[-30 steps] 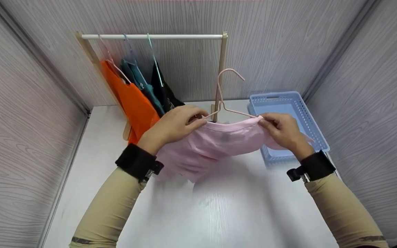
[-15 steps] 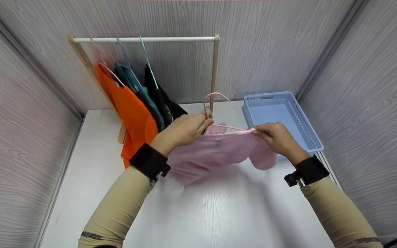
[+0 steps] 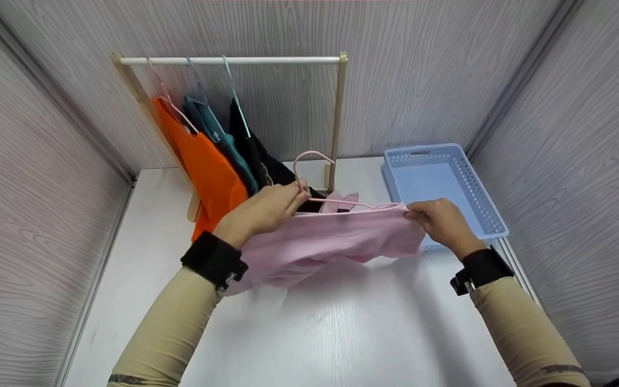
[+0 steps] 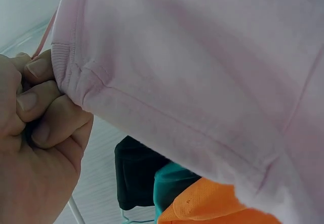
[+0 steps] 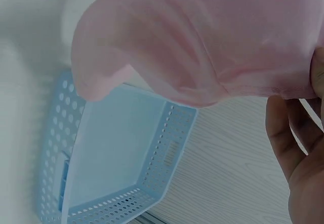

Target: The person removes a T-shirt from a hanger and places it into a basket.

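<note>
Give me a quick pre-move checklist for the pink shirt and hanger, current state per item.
1. Left hand grips pink shirt at the collar: ok.
2. Right hand pinches the shirt's other shoulder: ok.
3. Pink hanger fully seated in both shoulders: cannot tell, fabric hides its ends.
4. Hanger hook free above the collar: ok.
5. Free space on rail right of the black shirt: ok.
6. Blue basket out of the way: ok, sits to the right.

soft matt pink cloth shirt [image 3: 336, 236], thin smooth pink hanger [image 3: 309, 161], perforated blue plastic basket [image 3: 476, 193], glossy white table [image 3: 342, 333], pale wood rack [image 3: 336, 113].
</note>
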